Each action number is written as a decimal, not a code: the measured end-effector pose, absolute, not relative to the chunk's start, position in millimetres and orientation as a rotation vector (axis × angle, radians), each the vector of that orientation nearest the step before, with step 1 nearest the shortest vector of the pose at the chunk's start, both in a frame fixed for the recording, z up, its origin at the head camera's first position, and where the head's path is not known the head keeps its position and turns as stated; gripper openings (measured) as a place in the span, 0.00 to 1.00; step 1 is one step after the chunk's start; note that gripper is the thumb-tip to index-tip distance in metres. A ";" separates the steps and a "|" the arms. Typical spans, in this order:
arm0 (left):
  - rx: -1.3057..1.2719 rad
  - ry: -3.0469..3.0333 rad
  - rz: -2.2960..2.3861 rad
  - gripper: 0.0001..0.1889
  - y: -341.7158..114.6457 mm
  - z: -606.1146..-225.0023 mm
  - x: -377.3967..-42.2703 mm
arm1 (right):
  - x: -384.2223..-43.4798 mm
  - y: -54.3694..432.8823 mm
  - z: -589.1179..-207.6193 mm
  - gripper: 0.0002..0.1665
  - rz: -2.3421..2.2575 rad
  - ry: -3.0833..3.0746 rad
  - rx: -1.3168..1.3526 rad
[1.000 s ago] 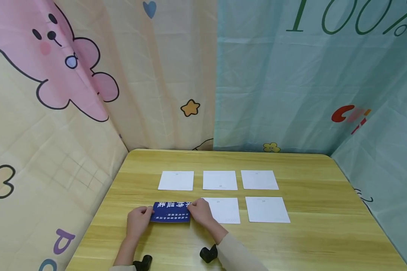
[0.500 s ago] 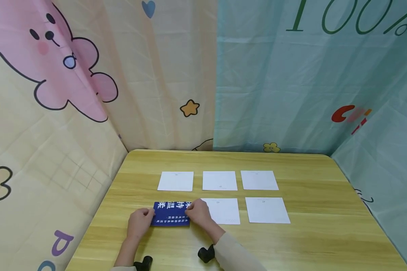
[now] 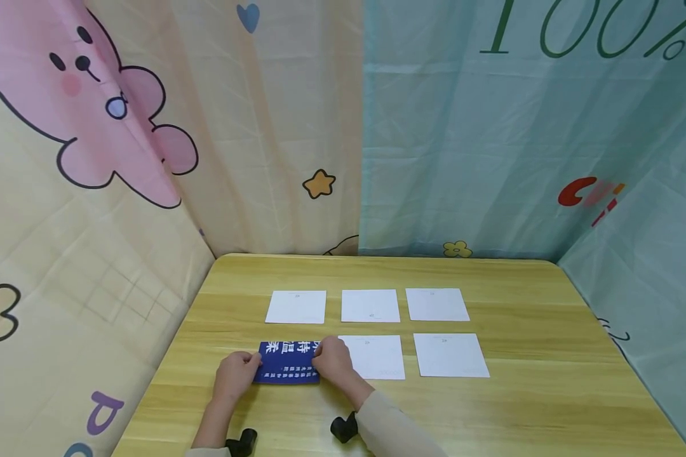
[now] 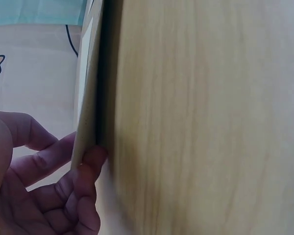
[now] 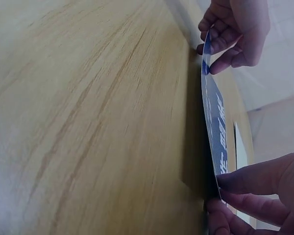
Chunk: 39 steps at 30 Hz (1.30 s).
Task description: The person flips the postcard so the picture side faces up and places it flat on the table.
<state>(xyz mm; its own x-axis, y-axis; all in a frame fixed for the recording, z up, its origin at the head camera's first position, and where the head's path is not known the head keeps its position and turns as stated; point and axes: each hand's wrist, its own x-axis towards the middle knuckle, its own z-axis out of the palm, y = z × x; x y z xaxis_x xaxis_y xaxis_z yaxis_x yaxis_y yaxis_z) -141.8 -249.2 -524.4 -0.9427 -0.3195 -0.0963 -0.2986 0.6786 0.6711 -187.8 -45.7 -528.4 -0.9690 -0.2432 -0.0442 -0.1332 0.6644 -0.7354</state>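
Note:
A dark blue card with white printed characters, upside down in the head view, is held between both hands at the left end of the near row. My left hand pinches its left edge between thumb and fingers. At the right edge my right hand grips it the same way. The right wrist view shows the blue card nearly edge-on and slightly bowed, with a dark shadow on the wood beneath it. From the left wrist, the card's pale edge runs up from the fingers of the left hand.
Several white cards lie flat on the wooden table. Three form the far row, including a middle card; a near-row card sits beside my right hand, with another white card further right. Printed curtains stand behind the table.
The blue card's near edge has come slightly toward me and more of its printed face shows. My right hand has shifted a little left; both hands keep their hold.

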 end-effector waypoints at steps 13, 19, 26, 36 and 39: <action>0.512 -2.877 -1.095 0.15 -246.2 -522.8 -141.3 | -187.7 -49.7 -528.9 0.03 -1.119 2.771 -0.291; 0.496 -2.881 -1.086 0.15 -246.5 -521.1 -140.5 | -188.2 -51.0 -528.2 0.05 -1.079 2.803 -0.291; 0.521 -2.897 -1.110 0.16 -244.9 -519.8 -139.7 | -187.6 -51.3 -530.4 0.04 -1.100 2.775 -0.264; 0.526 -2.895 -1.098 0.16 -244.1 -518.5 -136.6 | -184.9 -49.5 -530.4 0.05 -1.156 2.789 -0.308; 0.523 -2.892 -1.101 0.16 -243.3 -518.7 -135.6 | -184.2 -49.0 -530.1 0.04 -1.162 2.780 -0.306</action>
